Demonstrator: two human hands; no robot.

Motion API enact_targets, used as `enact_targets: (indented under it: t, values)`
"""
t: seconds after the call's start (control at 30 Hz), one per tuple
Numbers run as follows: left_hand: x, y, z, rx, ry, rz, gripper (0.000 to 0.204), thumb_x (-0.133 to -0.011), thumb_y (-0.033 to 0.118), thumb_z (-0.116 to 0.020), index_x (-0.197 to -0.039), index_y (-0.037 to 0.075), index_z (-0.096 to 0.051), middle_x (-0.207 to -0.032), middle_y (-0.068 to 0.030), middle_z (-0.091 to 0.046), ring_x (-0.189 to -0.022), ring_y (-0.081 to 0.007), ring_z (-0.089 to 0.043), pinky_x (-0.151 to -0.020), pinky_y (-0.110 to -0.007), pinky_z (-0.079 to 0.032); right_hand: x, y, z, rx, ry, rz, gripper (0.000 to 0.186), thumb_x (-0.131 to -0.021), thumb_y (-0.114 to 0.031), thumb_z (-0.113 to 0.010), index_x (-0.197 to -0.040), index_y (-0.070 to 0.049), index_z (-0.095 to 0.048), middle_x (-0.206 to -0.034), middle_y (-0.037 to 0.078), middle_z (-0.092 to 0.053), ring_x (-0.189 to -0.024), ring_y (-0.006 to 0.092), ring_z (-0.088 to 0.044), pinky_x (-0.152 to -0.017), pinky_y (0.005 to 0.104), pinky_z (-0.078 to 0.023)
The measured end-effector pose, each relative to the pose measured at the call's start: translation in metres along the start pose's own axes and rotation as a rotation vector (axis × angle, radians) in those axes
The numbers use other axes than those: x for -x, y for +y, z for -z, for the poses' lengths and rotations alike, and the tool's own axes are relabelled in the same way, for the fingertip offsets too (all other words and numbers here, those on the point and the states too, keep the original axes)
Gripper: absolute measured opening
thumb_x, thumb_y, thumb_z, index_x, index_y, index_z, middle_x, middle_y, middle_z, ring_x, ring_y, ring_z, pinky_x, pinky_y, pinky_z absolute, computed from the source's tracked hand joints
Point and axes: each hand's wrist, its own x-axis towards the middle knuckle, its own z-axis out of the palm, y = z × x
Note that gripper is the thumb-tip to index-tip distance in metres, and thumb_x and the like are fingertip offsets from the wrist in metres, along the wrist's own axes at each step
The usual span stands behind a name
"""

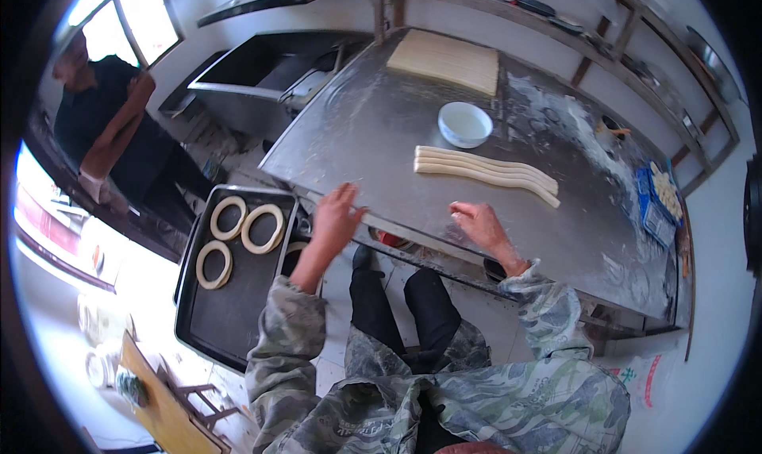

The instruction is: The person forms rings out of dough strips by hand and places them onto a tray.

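Currently, your left hand point(335, 218) is empty, fingers loose | your right hand point(482, 228) half-curled, apparently empty | dough strips point(485, 170) at your right hand's 12 o'clock | likely light, soft, stretchy: hold both ends

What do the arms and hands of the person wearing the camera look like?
Both the left hand and right hand are bare, without gloves. The left sleeve and right sleeve are loose and wrinkly, with blotchy grey, green and pale camouflage patches.
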Motion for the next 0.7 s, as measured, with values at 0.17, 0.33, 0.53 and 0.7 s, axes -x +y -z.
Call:
enact_targets:
  t: [0.17, 0.33, 0.53, 0.7]
  values:
    - [-0.093, 0.138, -0.097, 0.072, -0.113, -0.288, 0.049, -0.087, 0.019, -0.07, -0.132, 0.002, -0.058, -0.135, -0.0179, -0.058, -0.126, -0.0356, -0.055, -0.102, -0.048, -0.045, 0.017, 0.094, 0.081, 0.477, 0.36, -0.027, 0.037, -0.087, -0.017, -0.064, -0.12, 0.0, -0.066, -0.115, 0.019, -0.069, -0.102, 0.037, -0.068, -0.088, 0.045, -0.054]
    - [-0.127, 0.156, -0.168, -0.206, -0.069, -0.393, 0.038, -0.086, 0.012, -0.062, -0.123, 0.004, -0.062, -0.118, -0.0175, -0.061, -0.118, -0.036, -0.057, -0.095, -0.051, -0.045, 0.009, 0.131, 0.116, 0.613, 0.531, 0.17, 0.032, -0.085, -0.012, -0.063, -0.115, -0.001, -0.063, -0.112, 0.018, -0.066, -0.101, 0.038, -0.066, -0.086, 0.0471, -0.054]
    - [-0.119, 0.16, -0.169, -0.335, -0.115, -0.397, 0.029, -0.085, 0.014, -0.063, -0.112, 0.005, -0.069, -0.11, -0.0164, -0.059, -0.106, -0.0351, -0.058, -0.089, -0.05, -0.046, 0.023, 0.151, 0.116, 0.781, 0.451, 0.072, 0.019, -0.09, -0.011, -0.054, -0.105, -0.004, -0.064, -0.101, 0.015, -0.067, -0.096, 0.0353, -0.067, -0.081, 0.0481, -0.054]
    - [-0.099, 0.146, -0.152, -0.199, 0.029, -0.414, 0.028, -0.084, 0.021, -0.068, -0.108, 0.008, -0.072, -0.113, -0.0149, -0.061, -0.11, -0.0337, -0.059, -0.088, -0.05, -0.047, 0.031, 0.157, 0.134, 0.863, 0.397, 0.041, 0.018, -0.094, -0.012, -0.05, -0.098, -0.005, -0.066, -0.098, 0.015, -0.068, -0.094, 0.0337, -0.068, -0.079, 0.0477, -0.054]
